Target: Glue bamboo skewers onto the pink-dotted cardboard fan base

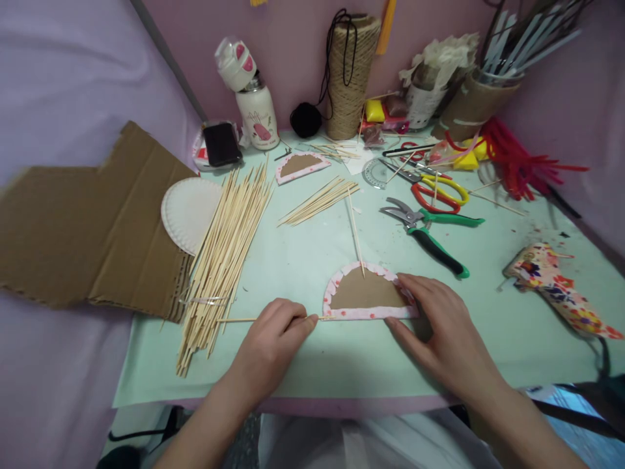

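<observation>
My left hand (277,339) pinches a thin bamboo skewer (237,320), which lies level along the table. Its tip meets the left end of the straight edge of a half-round cardboard piece (368,291). Pink-and-white fabric is folded over the rim of that piece, leaving brown cardboard bare in the middle. My right hand (434,319) grips the right end of the piece, thumb at the lower edge and fingers over the curved side. Another skewer (356,228) leans away from the top of the curve, its near end over the cardboard.
A large skewer bundle (227,260) lies left, beside a paper plate (190,212) and corrugated cardboard (92,234). Pruning shears (430,238), scissors (439,192) and a flowered glue gun (556,286) are right. A second half-round piece (301,166), a bottle (257,117) and twine (352,81) stand farther back.
</observation>
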Available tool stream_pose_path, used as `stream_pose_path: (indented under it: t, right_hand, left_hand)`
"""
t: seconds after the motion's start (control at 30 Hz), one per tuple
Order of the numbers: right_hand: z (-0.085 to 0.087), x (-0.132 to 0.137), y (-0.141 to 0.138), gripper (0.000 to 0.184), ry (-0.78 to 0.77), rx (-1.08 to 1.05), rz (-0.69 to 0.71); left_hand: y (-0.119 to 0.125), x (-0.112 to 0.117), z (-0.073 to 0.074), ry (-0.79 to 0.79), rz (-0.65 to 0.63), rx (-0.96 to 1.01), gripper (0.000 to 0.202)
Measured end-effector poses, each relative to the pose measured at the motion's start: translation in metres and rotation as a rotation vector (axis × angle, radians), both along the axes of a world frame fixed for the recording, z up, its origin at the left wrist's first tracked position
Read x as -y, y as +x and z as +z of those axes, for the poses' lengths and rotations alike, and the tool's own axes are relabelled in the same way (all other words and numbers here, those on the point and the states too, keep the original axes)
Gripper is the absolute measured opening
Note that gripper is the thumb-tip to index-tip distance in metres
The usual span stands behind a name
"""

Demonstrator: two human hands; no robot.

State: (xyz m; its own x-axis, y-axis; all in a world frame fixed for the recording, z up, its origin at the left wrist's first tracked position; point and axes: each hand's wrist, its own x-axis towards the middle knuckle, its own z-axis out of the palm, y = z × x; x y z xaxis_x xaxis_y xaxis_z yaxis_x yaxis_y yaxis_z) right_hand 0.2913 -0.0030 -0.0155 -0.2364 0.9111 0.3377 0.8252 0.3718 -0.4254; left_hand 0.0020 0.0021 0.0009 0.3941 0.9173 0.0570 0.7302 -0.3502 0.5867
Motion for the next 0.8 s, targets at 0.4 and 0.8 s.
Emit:
stream_pose_path:
  t: [0.4,0.8]
  right_hand:
    - [-0.0005,-0.0011,-0.0002,0.051,0.013,0.004,0.007]
    - [-0.0006,-0.0006,-0.0011,0.051,0.012,0.005,0.005]
  left_hand:
    - [-0.0007,-0.0019,0.0023,0.149,-0.128,-0.064,0.017]
    - [0.0000,-0.0018,0.0026,0.262,-0.158,-0.093,0.015]
